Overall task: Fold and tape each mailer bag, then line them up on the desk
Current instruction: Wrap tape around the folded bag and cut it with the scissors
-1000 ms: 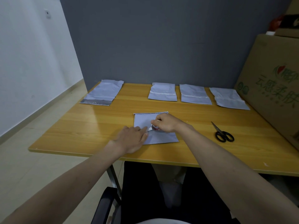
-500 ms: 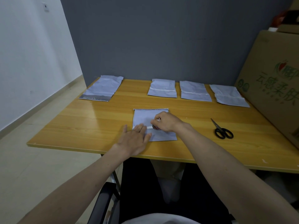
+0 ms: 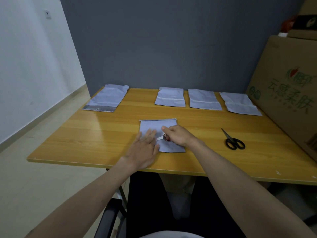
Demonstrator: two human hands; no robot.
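Here we are at the wooden table [image 3: 103,134], and the folded mailer bag [image 3: 154,126] lies flat near the front edge, right in the middle. The left hand [image 3: 144,150] lies on the bag's left part with its fingers [image 3: 148,134] straight and slightly spread, pressing the grey plastic down. The right hand [image 3: 178,135] sits just beside it on the bag, fingers curled round a small roll of tape [image 3: 167,139] — only a reddish sliver of the roll shows under the palm. A short white strip of tape [image 3: 160,138] runs from the roll toward the left hand's fingertips, low over the bag; whether its free end already sticks to the plastic cannot be told. Along the far edge three folded mailer bags stand in a row: the first [image 3: 170,97], the second [image 3: 204,99] just to its right, and the third [image 3: 240,103] further right, close to the big cardboard box [image 3: 288,93] — each shows a pale band across its middle. Well apart at the far left corner lies an unfolded mailer bag [image 3: 108,98], longer than the others, with a silvery strip at its near end. Black-handled scissors [image 3: 232,141] rest on the table to the right of the hands, blades closed and pointing away. Below the table edge a dark chair [image 3: 109,219] shows.
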